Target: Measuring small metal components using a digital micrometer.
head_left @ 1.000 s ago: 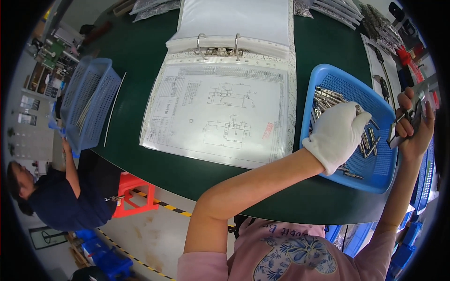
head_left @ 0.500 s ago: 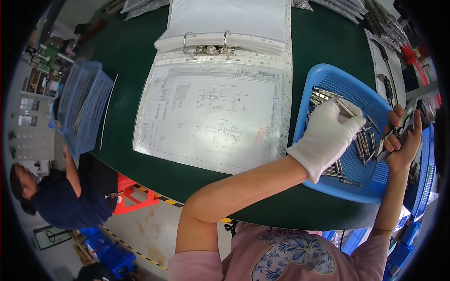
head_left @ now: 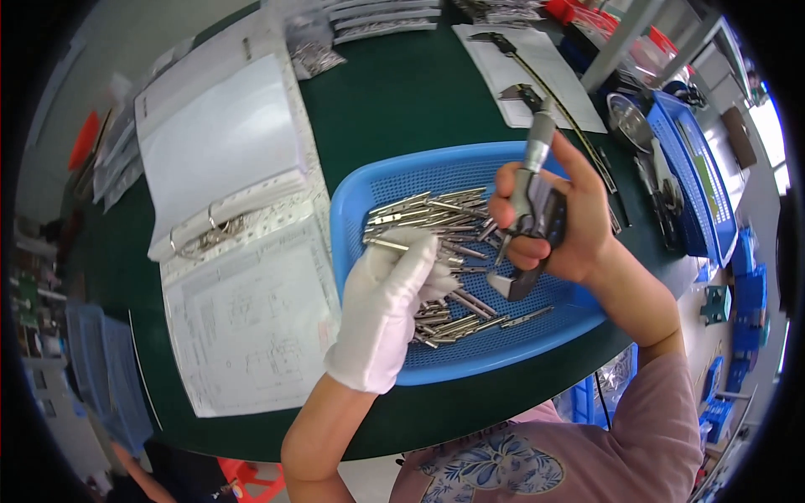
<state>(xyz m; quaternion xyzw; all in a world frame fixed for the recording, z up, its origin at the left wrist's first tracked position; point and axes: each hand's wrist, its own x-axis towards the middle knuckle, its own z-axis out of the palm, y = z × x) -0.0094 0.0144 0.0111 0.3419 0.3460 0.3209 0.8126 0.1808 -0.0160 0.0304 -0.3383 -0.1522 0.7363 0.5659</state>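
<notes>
My left hand, in a white glove, is closed on a slim metal rod above the left part of a blue plastic basket. Many similar metal rods, some with small holes, lie loose in that basket. Bare and wrapped around a micrometer, my right hand is over the basket's right part. The micrometer stands nearly upright, its silver thimble at the top and its dark frame low beside my palm. A gap separates the rod from the micrometer.
To the left an open ring binder shows a drawing sheet. Calipers rest on white paper at the back. Bagged parts lie at the far edge. Another blue basket stands right; a person's arm shows lower left.
The view has swung to the right, shifting the binder and basket leftward in it. My right hand has brought the micrometer from the basket's right edge to over it. The left still holds a rod.
</notes>
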